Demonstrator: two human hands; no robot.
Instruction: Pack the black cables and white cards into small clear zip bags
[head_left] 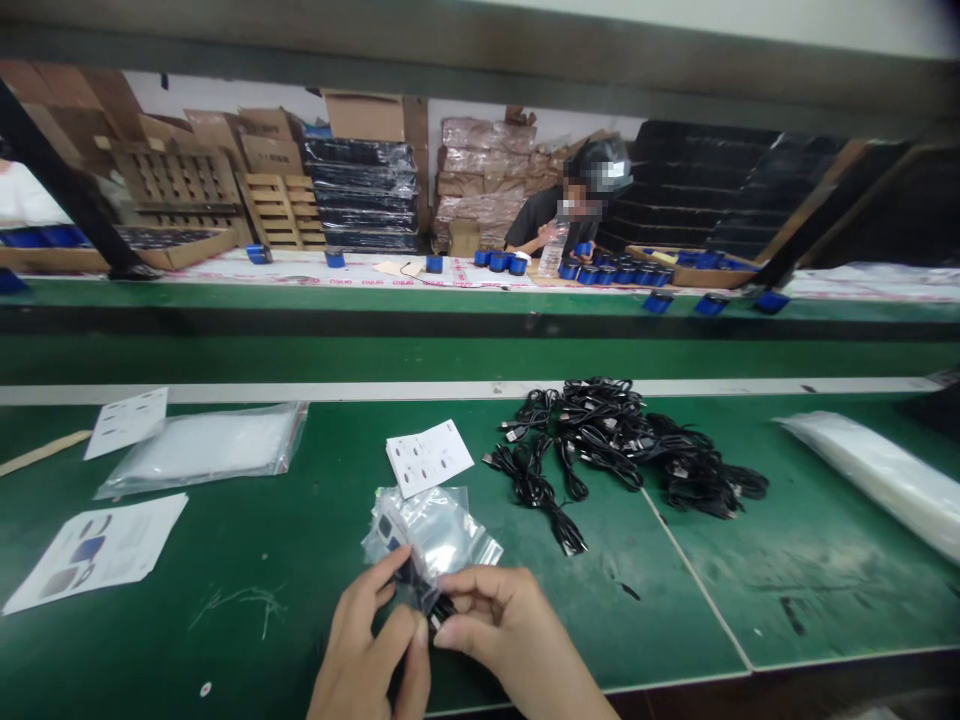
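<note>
Near the front edge of the green bench, my left hand grips a small clear plastic bag with a printed leaflet showing at its upper left. My right hand pinches a bundled black USB cable at the bag's near end. Part of the cable is within the bag's mouth, and fingers cover the rest. Just beyond lie more clear bags, flat on the bench. A stack of white leaflets touches their far side.
A heap of black USB cables lies right of centre. On the left are a pack of clear bags and printed cards. A long plastic-wrapped bundle lies at right. Across the bench, a person works beside blue cylindrical items.
</note>
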